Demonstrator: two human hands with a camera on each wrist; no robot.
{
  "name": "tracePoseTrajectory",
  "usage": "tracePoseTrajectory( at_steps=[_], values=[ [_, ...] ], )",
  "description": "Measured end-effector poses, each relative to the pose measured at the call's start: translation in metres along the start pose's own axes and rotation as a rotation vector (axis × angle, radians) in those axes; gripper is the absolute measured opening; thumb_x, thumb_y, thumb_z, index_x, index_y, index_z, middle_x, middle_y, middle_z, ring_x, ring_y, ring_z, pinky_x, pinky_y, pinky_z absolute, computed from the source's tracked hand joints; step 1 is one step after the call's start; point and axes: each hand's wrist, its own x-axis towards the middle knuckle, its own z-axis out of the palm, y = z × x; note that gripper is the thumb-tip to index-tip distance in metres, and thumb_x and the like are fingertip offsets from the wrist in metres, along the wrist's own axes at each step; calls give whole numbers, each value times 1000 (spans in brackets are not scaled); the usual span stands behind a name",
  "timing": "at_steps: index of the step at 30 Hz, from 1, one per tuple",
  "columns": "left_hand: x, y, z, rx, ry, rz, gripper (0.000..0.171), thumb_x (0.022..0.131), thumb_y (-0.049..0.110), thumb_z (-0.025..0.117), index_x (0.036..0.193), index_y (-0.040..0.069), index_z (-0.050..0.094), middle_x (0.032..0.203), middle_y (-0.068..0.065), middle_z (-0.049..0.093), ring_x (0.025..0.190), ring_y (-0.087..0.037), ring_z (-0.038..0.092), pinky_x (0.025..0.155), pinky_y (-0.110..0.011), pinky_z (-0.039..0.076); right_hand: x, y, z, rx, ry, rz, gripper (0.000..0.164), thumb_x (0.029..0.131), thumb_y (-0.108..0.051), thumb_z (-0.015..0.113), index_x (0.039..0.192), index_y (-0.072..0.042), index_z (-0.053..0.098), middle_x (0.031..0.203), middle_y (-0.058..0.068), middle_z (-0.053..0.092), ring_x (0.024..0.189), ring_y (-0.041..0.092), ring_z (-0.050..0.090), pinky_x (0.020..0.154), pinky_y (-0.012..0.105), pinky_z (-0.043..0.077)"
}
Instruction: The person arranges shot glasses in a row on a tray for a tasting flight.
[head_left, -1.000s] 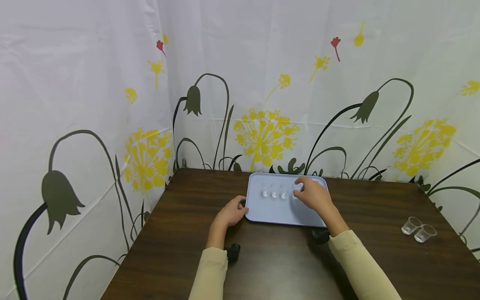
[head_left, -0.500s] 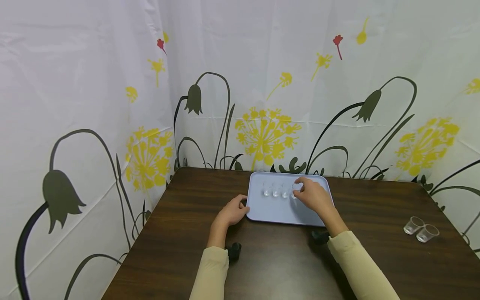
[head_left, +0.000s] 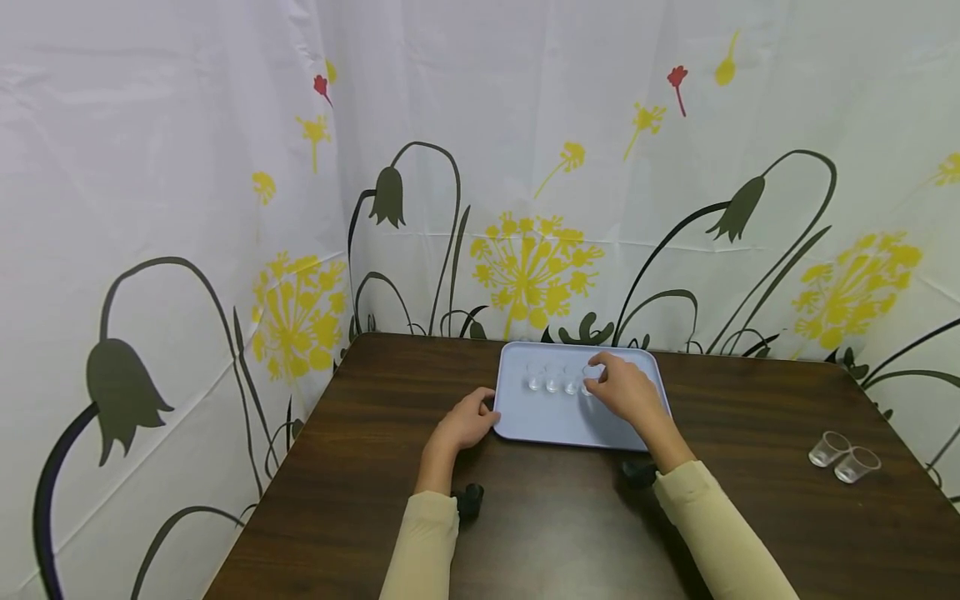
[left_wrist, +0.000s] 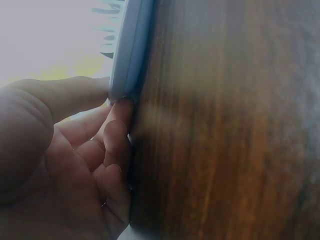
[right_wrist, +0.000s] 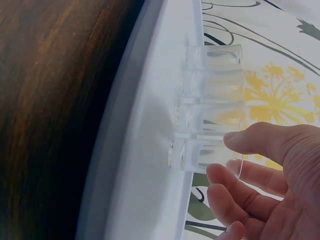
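Observation:
A light blue rectangular tray (head_left: 558, 423) lies on the table, carrying several small clear shot glasses (head_left: 552, 383) upright in a row. My left hand (head_left: 463, 422) holds the tray's near left corner. In the left wrist view, the thumb is at one face of the tray's rim (left_wrist: 131, 50) and curled fingers are at its edge. My right hand (head_left: 630, 392) pinches the rightmost shot glass (right_wrist: 202, 156) near its rim between thumb and fingers. That glass stands with its base on the tray, close beside its neighbour in the row.
Two more clear glasses (head_left: 829, 450) stand side by side at the right of the dark wooden table (head_left: 555, 525). A white curtain (head_left: 585, 83) printed with flowers hangs behind and to the left. Black wrist cameras (head_left: 468, 502) sit under both wrists.
The rightmost glass has moved slightly left and down, coming in line with the row; my right hand keeps hold of it. The left hand stays at the tray. The view shifts slightly.

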Motion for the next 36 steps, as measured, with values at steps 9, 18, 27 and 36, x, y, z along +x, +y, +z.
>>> tracePoseTrajectory(
  at_steps=[9,18,27,36],
  values=[
    [-49,45,-18,-36,29,25,51,106,22,65,152,4,54,104,-10,69,86,-21,60,80,-38,48,-6,2,-4,3,-19,-14,48,98,-28,75,141,-9,64,100,11,80,77,21,69,66,38,51],
    [-46,35,-22,-5,48,29,50,107,21,64,153,4,53,108,-11,72,90,-20,63,85,-41,51,-23,20,-27,-53,-13,19,48,101,-33,73,141,-9,65,107,13,80,86,26,74,71,46,56],
    [-45,28,-26,-3,54,6,49,107,20,64,152,3,53,105,-11,70,87,-21,61,81,-38,49,-56,64,-73,-65,26,108,52,106,-47,61,140,-9,66,126,21,75,104,41,73,75,57,54],
    [-45,28,-26,0,55,4,50,107,21,64,152,4,53,108,-11,71,91,-22,62,85,-41,51,-90,121,-136,-124,-80,237,80,107,-67,49,152,0,51,150,41,50,118,62,61,80,70,48]
  ],
)
